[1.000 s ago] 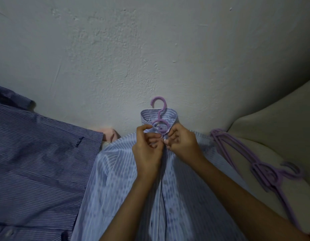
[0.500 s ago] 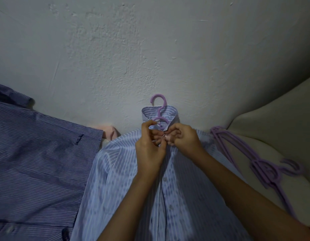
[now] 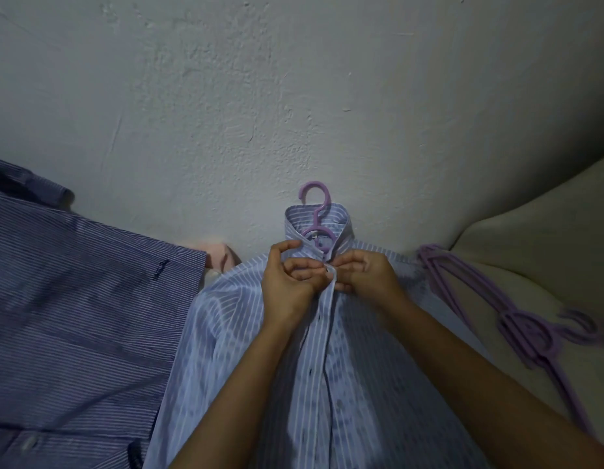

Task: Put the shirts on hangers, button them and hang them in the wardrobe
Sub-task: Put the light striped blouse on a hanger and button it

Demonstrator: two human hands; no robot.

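Left hand (image 3: 287, 286) and right hand (image 3: 368, 274) pinch the shirt (image 3: 344, 384) placket just below the collar (purple hanger (image 3: 316, 214) inside), fingertips meeting; spare hangers (image 3: 517, 319) lie right

Dim, bluish, low-contrast view with the wall (image 3: 226, 96) lit most evenly toward 12 o'clock, shadow deepening at 3 o'clock and 7 o'clock, wide-angle bowing at the edges, soft grain throughout, and no glare.
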